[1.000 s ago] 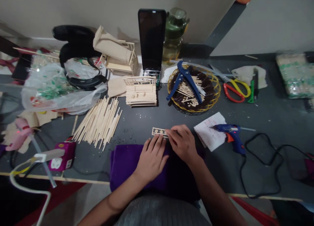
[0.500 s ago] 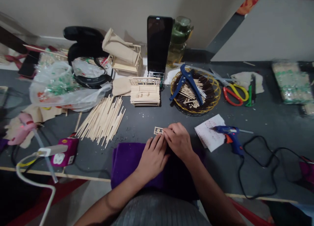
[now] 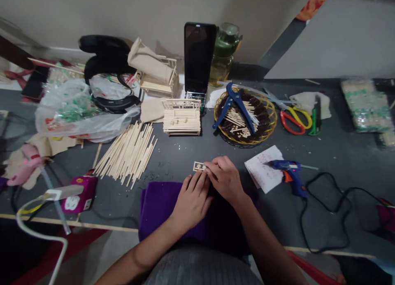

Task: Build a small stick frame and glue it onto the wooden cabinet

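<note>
A small flat wooden lattice piece (image 3: 199, 166) lies on the dark table (image 3: 333, 153) just beyond a purple cloth (image 3: 160, 202). My right hand (image 3: 225, 178) covers its right end, fingers curled and pressing down on it. My left hand (image 3: 191, 198) rests flat on the cloth, fingers stretched out, their tips touching the piece's near edge. Only the left end of the piece shows.
A pile of wooden sticks (image 3: 129, 151) lies to the left. A small stick-built model (image 3: 182, 117) stands behind, with a phone (image 3: 199, 58) and a bottle (image 3: 225, 52). A wire basket (image 3: 245, 116) holds blue cutters; scissors (image 3: 293, 118), a blue glue gun (image 3: 288, 171) on paper, and its cord sit right.
My right hand slid left over the lattice piece, hiding more of it. The left hand stays on the cloth. The view shifted slightly.
</note>
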